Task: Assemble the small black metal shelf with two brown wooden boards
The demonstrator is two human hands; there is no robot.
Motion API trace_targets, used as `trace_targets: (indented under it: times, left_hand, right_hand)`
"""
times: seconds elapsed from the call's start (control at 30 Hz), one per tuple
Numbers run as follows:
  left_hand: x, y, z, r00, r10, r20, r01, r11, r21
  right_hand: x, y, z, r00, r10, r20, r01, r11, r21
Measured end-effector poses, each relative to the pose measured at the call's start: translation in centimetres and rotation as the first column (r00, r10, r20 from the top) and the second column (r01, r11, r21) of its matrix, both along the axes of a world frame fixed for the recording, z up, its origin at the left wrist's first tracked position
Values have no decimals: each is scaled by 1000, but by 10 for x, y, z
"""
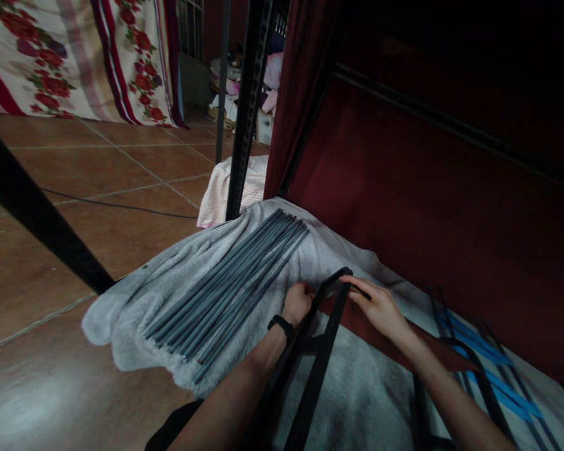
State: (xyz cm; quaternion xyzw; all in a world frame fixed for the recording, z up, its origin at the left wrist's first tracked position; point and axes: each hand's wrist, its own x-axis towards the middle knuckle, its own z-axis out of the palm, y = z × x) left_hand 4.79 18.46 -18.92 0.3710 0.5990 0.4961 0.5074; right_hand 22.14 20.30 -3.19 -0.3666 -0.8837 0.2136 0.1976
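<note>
both hands are at the rounded top end of the black frame (329, 313), which lies over the grey blanket (122, 313) just beside the row of grey rods (225, 285). the left hand (297, 302) is curled shut against its left rail, while the right hand (378, 307) lies with fingers nearly straight on the bend, touching rather than gripping. the step looks like steadying or placing that end, and shifting it calls for the right hand to close first, keeping clear of the rods.
</note>
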Motion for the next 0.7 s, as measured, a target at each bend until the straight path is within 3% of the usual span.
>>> trace_targets:
  times: [0.3, 0.7]
  left_hand:
    - [-2, 1, 11, 996, 48, -74, -49, 999, -12]
    - [-4, -3, 13, 995, -20, -96, 19, 1000, -8]
  right_hand:
    - [2, 2, -3, 1000, -4, -4, 4, 1000, 20]
    - [4, 2, -3, 1000, -8, 8, 8, 1000, 10]
